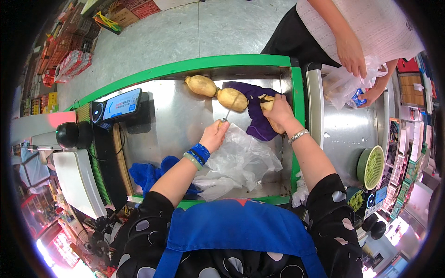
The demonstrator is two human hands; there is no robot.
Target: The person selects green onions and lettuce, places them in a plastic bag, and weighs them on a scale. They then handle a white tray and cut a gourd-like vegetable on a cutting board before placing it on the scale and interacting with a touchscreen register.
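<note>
My left hand (212,136) grips a small knife (227,115) by its handle. The thin blade reaches up over the near segment of a two-segment lotus root (203,87), which lies on the metal counter (174,114). Whether the blade touches the root, I cannot tell. My right hand (279,110) is closed around another lotus root (267,104) with dark, ragged bits at its upper end. That root rests over a purple cloth (256,116). Thin clear plastic bags (243,158) lie crumpled just below my left hand and the cloth.
A raised green rim (194,65) borders the counter. Left stand a payment device with a lit screen (121,104) and a blue cloth (144,175). Across the right divider, another person's hands (351,57) hold a plastic bag (342,83). A green basket (361,170) sits below them.
</note>
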